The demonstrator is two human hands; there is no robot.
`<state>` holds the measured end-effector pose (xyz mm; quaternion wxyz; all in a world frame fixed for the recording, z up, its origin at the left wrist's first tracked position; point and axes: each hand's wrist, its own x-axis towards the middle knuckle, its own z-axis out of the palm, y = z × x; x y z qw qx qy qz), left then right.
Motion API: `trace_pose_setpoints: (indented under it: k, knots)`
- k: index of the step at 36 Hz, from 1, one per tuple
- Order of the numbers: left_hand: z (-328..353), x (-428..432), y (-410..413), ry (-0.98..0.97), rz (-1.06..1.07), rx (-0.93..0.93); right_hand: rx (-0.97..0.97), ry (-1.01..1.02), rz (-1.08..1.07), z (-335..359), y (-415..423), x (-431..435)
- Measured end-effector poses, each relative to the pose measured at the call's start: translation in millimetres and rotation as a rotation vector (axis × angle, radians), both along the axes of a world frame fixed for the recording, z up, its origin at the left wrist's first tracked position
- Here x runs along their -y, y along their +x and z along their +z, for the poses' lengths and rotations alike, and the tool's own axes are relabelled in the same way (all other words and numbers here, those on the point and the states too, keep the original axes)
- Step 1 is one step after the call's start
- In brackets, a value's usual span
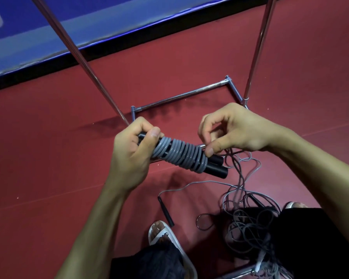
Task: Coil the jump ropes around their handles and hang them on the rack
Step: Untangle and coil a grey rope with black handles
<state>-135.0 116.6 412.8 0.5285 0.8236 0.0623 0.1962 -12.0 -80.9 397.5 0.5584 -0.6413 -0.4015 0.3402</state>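
Note:
My left hand grips one end of two black jump-rope handles held side by side. A grey rope is wound around them in many tight turns. My right hand pinches the grey rope at the coil's right end, just above the free handle ends. The metal rack stands in front of me, its uprights rising on both sides and its base frame on the floor beyond my hands.
A tangle of several loose grey ropes lies on the red floor at lower right, with a black handle beside it. My sandalled foot is below. A blue mat borders the floor at the far left.

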Motion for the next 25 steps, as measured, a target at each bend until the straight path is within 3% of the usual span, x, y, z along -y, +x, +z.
trace_pose_setpoints:
  k: [6,12,17,20,25]
  knots:
    - [0,0,0,-0.193,-0.019,-0.004,-0.026,-0.002,0.024,2,-4,0]
    - [2,5,1,-0.4,0.011,0.006,0.174,0.043,-0.046,4,-7,-1]
    - [1,4,4,-0.465,0.019,0.049,0.007,0.109,-0.124,-1,-9,-6]
    - [-1,4,6,-0.514,0.05,0.06,0.092,0.09,-0.115,-2,-12,-8]
    - [-1,8,8,-0.559,0.099,0.083,0.024,0.135,-0.121,-2,-12,-6]
